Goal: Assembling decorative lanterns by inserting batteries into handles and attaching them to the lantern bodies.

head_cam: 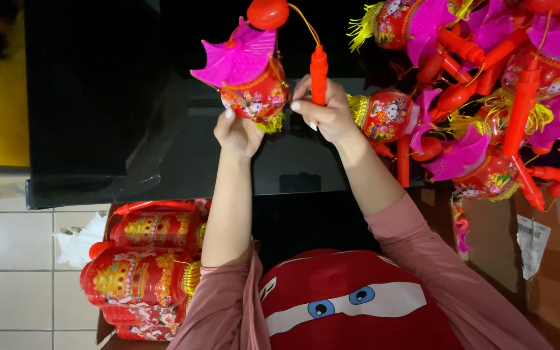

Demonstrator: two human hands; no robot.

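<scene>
- The left hand (236, 133) is raised, its fingers closed on the underside of a small red lantern (255, 96) printed with cartoon figures.
- A pink fan-shaped top (236, 59) sits on the lantern, just above that grip, tilted to the left.
- The right hand (326, 115) is clamped round an orange stick (319, 74), held upright just to the right of the lantern.
- A thin yellow cord (303, 23) runs from the stick's top to a red ball (268, 13) above the lantern.
- A yellow tassel fringe (271, 123) hangs at the lantern's base, between the two hands.
- To the right of the right hand lies a heap of like lanterns (481, 97), with pink tops, orange sticks and yellow fringes tangled together.
- Below that heap stands a brown carton (559, 272) with a white oblong label (531, 243) on its side and a second pale one near its upper edge.
- Below the left forearm, stacked red and gold drum lanterns (139, 272) fill an open box on white floor tiles (14, 259).
- Behind both hands is a dark glossy surface (98, 97).
- Pink sleeves cover both arms, and a red cushion (351, 304) with cartoon eyes lies nearest the viewer.
</scene>
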